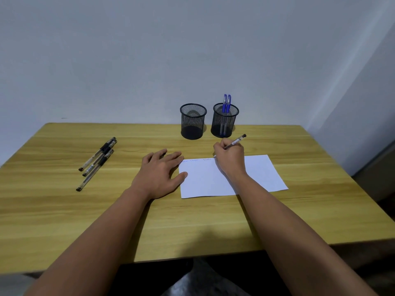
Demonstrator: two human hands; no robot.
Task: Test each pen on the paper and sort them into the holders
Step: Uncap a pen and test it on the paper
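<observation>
Landmark: white rectangular paper sheet (245, 178), lying flat on the yellow-brown wood-grain table (64, 210).

Right hand (229, 155): rests on the sheet's far edge, fingers curled round a clear-barrel pen with black end cap (236, 142). Pen is tilted, capped end pointing up and to the right, away from the sheet; tip end at the sheet's far edge, mostly hidden by the hand. Faint blue scribbles (197, 160) sit along the sheet's far edge, just left of that hand.

Left hand (162, 174): palm down, fingers straight and spread, holding nothing. Thumb touches the sheet's left edge; remaining fingers lie on the table by the sheet's far-left corner.

Beyond the sheet, 2 black wire-mesh cylindrical holders stand upright near the wall: left holder (193, 121), w/ no pens visible inside; right holder (224, 120), containing 2 blue-capped pens (226, 103), upright.

Well left of the sheet: 3 clear black-grip pens (96, 162), lying approx. parallel on the table, close together, untouched.
</observation>
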